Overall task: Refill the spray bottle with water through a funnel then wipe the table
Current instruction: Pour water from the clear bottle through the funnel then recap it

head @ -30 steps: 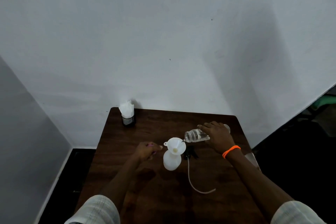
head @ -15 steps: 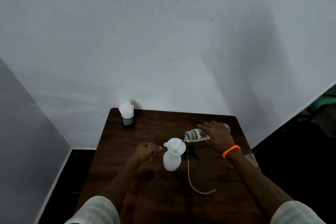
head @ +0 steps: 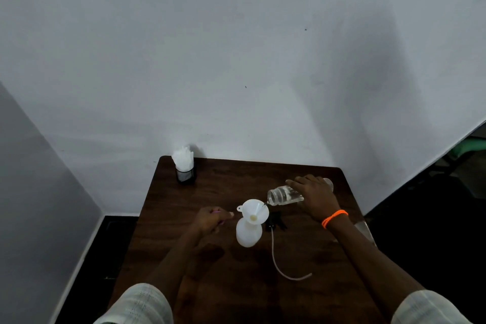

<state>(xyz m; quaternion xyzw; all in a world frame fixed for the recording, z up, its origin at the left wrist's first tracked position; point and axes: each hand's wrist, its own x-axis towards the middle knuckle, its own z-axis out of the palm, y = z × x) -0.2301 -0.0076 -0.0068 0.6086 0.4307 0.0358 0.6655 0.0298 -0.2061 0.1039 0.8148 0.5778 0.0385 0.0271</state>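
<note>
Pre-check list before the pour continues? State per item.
1. Funnel seated in the white spray bottle neck: ok, upright.
2. Clear water bottle mouth over the funnel rim: ok, tipped on its side, a thin stream reaching the funnel.
3. Right hand grip on the water bottle: ok, fingers wrapped over it.
4. Left hand steadying the funnel: cannot tell; it sits beside the funnel's tab, contact unclear.
5. Spray bottle fill level: cannot tell, body is opaque.
6. Spray head with tube clear of the pour: ok, lying on the table to the right of the bottle.
</note>
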